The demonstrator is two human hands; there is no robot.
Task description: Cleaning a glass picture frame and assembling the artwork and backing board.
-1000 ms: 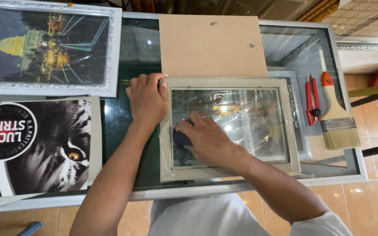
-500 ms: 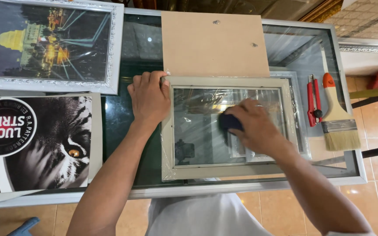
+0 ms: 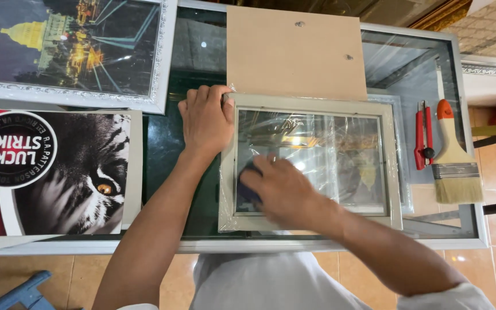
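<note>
A pale wooden picture frame [image 3: 311, 102] with a glass pane [image 3: 340, 155] lies flat on a glass-topped table [image 3: 340, 244]. My left hand [image 3: 205, 117] presses down on the frame's upper left corner. My right hand [image 3: 279, 192] rests on the lower left part of the pane and holds a dark blue pad [image 3: 249, 185] against the glass; the hand is blurred by motion and hides most of the pad.
A tan backing board [image 3: 294, 51] lies behind the frame. To the right lie red pliers [image 3: 421, 138] and a wide paintbrush [image 3: 453, 163]. On the left sit a framed night-city picture [image 3: 67, 49] and a tiger poster [image 3: 58, 172]. A blue stool [image 3: 21, 293] shows on the tiled floor.
My right hand has swept with the pad from the pane's lower left to its upper middle and back to the lower left. My left hand has stayed on the frame's corner.
</note>
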